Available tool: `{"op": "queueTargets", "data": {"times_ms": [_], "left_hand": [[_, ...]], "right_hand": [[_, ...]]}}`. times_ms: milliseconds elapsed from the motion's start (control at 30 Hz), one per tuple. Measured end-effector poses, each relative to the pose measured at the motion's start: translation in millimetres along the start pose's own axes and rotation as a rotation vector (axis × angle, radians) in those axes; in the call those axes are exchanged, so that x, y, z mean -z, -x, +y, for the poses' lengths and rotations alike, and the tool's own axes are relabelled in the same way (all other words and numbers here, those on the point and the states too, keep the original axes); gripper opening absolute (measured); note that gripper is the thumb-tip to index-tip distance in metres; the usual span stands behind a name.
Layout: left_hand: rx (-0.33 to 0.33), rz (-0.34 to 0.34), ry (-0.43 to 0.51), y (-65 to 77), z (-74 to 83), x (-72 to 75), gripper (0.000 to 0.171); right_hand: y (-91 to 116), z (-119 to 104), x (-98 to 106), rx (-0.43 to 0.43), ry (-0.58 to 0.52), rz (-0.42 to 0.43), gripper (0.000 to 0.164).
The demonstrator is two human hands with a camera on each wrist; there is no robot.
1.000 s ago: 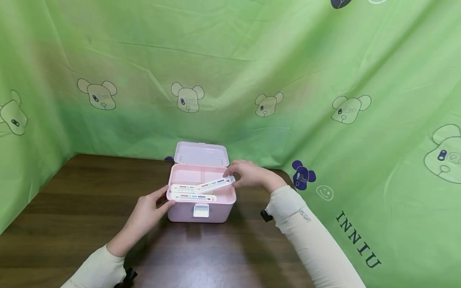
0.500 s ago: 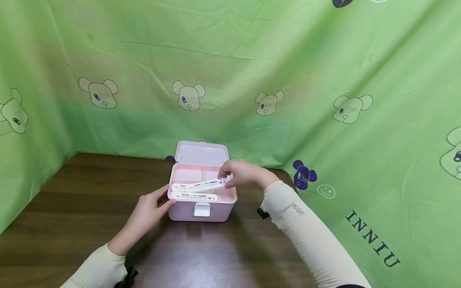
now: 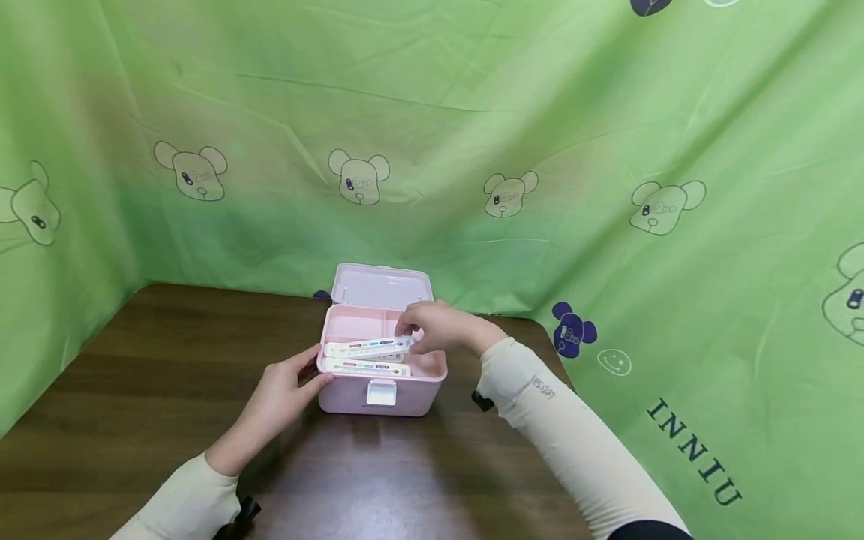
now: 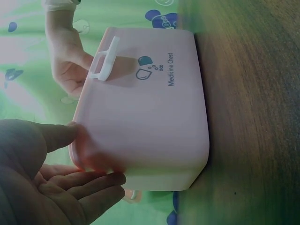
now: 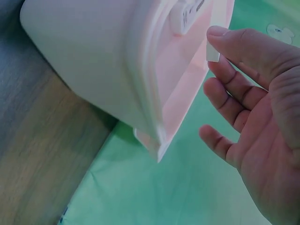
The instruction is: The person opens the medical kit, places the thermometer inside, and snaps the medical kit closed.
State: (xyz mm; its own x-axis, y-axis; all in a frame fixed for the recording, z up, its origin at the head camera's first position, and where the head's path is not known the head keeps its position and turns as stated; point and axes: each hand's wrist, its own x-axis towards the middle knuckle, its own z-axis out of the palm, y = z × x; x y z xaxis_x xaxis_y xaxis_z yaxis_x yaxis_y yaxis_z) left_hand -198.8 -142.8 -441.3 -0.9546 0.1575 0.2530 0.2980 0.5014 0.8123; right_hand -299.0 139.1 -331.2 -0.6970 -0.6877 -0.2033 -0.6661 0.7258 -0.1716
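A pink medicine chest (image 3: 374,397) stands on the table with its lid raised. My left hand (image 3: 286,386) holds its near left corner, thumb at the front rim and fingers along the side wall, as the left wrist view also shows. My right hand (image 3: 439,328) pinches the right end of a slim white box (image 3: 367,347) printed with small coloured labels, over the front compartment. Two similar white boxes show below it; the nearer box (image 3: 367,367) lies along the front wall, and the other is mostly covered. In the right wrist view, thumb and forefinger grip the white end (image 5: 214,49).
The raised lid (image 3: 382,285) leans back towards the green curtain (image 3: 432,112) behind the table. A divider (image 3: 385,322) splits the chest's rear part. A white latch (image 3: 382,392) hangs on the chest's front. Brown wooden table (image 3: 169,360) surrounds the chest.
My right hand has moved left and slightly inward with the slim white box, which has levelled out over the other boxes. My left hand keeps its hold on the chest's corner.
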Motion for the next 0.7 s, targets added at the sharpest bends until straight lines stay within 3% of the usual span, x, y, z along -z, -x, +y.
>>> {"op": "queueTargets", "data": {"times_ms": [700], "left_hand": [[-0.012, 0.001, -0.008, 0.4, -1.1, -0.6, 0.060]], "right_hand": [[-11, -7, -14, 0.039, 0.054, 0.072, 0.030]]}}
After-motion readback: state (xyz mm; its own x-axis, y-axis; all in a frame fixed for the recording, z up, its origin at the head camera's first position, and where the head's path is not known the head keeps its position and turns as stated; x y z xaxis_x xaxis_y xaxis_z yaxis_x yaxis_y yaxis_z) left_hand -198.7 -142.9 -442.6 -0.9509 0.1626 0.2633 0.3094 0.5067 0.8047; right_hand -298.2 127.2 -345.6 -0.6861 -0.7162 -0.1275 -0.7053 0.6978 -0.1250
